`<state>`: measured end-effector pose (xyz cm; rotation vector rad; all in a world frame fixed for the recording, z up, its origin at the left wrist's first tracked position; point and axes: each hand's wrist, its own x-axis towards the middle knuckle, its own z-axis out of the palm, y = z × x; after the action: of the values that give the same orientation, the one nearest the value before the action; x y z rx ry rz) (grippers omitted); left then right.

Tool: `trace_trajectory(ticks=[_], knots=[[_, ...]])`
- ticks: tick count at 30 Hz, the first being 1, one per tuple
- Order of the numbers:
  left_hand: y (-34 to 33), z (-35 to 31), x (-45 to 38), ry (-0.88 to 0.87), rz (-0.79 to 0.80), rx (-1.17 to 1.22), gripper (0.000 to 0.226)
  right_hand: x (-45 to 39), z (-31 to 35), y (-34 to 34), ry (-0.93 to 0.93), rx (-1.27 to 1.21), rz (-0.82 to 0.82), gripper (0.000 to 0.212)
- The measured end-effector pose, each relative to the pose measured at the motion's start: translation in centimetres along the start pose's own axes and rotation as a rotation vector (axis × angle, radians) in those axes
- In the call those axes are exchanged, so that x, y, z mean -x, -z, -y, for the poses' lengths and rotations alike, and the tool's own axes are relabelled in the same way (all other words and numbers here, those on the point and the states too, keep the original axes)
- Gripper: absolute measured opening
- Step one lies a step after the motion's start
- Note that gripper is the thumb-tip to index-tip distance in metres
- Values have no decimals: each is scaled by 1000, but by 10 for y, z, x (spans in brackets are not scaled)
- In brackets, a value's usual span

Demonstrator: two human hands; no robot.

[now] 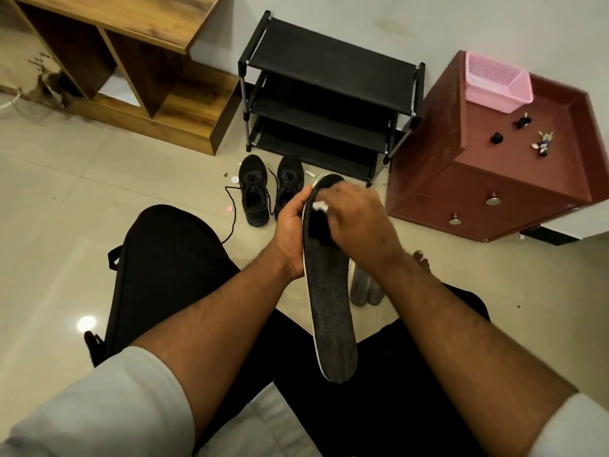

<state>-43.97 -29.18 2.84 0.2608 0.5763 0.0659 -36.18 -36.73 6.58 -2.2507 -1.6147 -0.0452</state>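
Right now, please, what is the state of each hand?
Left hand: closed, gripping the black insole by its edge.
Right hand: closed round what looks like a small brush pressed on the insole; blurred.

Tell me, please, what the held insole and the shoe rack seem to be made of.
Insole: looks like foam topped with dark fabric, matte, judging by its dotted weave and pale edge. Shoe rack: probably matte black fabric shelves on metal tubes, as the posts glint.
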Motion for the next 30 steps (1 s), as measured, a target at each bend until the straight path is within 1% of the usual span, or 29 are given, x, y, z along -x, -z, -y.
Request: trace_trajectory(ticks=[3, 6, 9, 11, 13, 15, 17, 20, 23, 26, 28, 30], knots=[[-2, 3, 0, -21, 0, 1, 55, -25, -5, 7, -72, 42, -44, 44], [1, -2, 1, -33, -27, 15, 54, -22, 1, 2, -3, 28, 2, 44], [7, -8, -1, -30, -68, 8, 56, 6, 12, -12, 84, -29, 59, 31], [9, -10, -2, -33, -84, -14, 61, 21, 16, -17, 106, -62, 68, 29], [10, -7, -3, -22, -99, -37, 60, 22, 11, -15, 111, -49, 81, 31], [6, -2, -2, 3, -93, -42, 54, 9, 3, -10, 71, 0, 67, 33], [3, 3, -3, 9, -70, -18, 50, -8, -5, -5, 7, 45, 21, 37], [1, 3, -3, -3, -53, -11, 53, -21, -5, -2, -30, 55, -11, 40], [6, -3, -2, -10, -78, 7, 54, -7, 4, -10, 58, 2, 39, 37], [10, -8, -4, -15, -116, -31, 58, 21, 10, -17, 148, -84, 81, 31], [10, -7, -7, -23, -113, -43, 62, 31, 9, -17, 186, -102, 78, 30], [8, -4, -7, -16, -111, -63, 61, 28, 3, -13, 185, -90, 79, 30]])
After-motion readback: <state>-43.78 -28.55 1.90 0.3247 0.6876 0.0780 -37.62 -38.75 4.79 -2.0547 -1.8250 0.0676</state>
